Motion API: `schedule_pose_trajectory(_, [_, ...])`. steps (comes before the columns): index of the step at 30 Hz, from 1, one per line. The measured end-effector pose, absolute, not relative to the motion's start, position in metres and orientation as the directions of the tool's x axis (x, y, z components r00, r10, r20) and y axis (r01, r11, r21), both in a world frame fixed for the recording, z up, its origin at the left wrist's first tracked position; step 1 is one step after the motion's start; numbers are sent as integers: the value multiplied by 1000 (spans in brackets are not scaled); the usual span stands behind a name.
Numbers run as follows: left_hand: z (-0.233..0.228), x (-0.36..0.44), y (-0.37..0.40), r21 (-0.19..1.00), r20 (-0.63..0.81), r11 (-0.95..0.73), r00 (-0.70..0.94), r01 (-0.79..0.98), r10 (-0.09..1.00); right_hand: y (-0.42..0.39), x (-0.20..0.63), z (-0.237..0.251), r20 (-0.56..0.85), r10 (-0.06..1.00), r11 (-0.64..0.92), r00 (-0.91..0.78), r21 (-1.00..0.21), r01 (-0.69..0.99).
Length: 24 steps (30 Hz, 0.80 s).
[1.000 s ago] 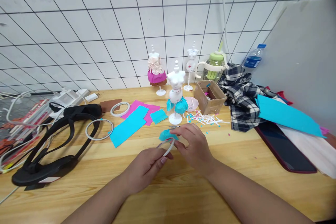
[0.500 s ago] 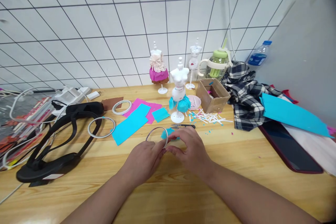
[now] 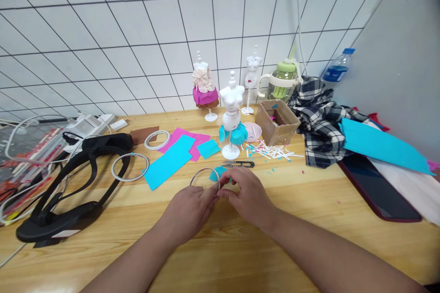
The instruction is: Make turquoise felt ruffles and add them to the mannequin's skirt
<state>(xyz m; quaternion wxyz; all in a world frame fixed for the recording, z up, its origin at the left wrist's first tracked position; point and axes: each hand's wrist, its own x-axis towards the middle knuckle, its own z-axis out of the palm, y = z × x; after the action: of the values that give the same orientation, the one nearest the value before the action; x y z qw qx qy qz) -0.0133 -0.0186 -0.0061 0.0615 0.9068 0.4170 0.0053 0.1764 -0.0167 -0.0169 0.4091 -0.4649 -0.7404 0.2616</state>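
My left hand (image 3: 188, 210) is closed around the near side of a thin ring-shaped roll of tape (image 3: 196, 174), held tilted just above the table. My right hand (image 3: 244, 194) pinches at the roll's right edge with thumb and index finger; whether a loose tape end is between them is too small to see. Just behind the fingers lies a small crumpled piece of turquoise paper (image 3: 216, 173), partly hidden. Beyond it are black-handled thread snips (image 3: 240, 164) and a small white mannequin (image 3: 231, 119) with turquoise paper puffs at its hips.
Turquoise sheets (image 3: 170, 160), a magenta sheet (image 3: 200, 141) and two more tape rolls (image 3: 157, 147) lie left. Paper strips (image 3: 275, 150), a cardboard box (image 3: 275, 130) and a phone (image 3: 381, 190) are right. A black headset strap (image 3: 99, 146) lies far left. Two other mannequins (image 3: 205, 84) stand behind.
The right thumb and index finger have drawn closer together at the tape roll's edge. The left hand keeps its grip. The camera view has shifted slightly.
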Motion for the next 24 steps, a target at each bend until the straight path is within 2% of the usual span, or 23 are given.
schedule_pose_trajectory(4, [-8, -15, -18, 118, -22, -656, 663, 745, 748, -15, 177, -18, 298, 917, 392, -264, -787, 476])
schedule_pose_trajectory(12, [-5, -15, -19, 214, 67, -609, 610, 764, 789, -18, 177, -18, 353, 914, 406, -201, -779, 478])
schedule_pose_trajectory(14, [-5, -15, -19, 295, 62, -581, 592, 758, 804, -18, 177, -17, 389, 893, 450, -226, -767, 458])
schedule_pose_trajectory(20, [-7, -15, -16, 664, -10, -394, 534, 635, 845, -18, 180, -14, 453, 862, 502, -226, -703, 504])
schedule_pose_trajectory(24, [-4, -17, -15, 718, 8, -362, 512, 595, 859, -23, 178, -10, 451, 851, 524, -270, -685, 506])
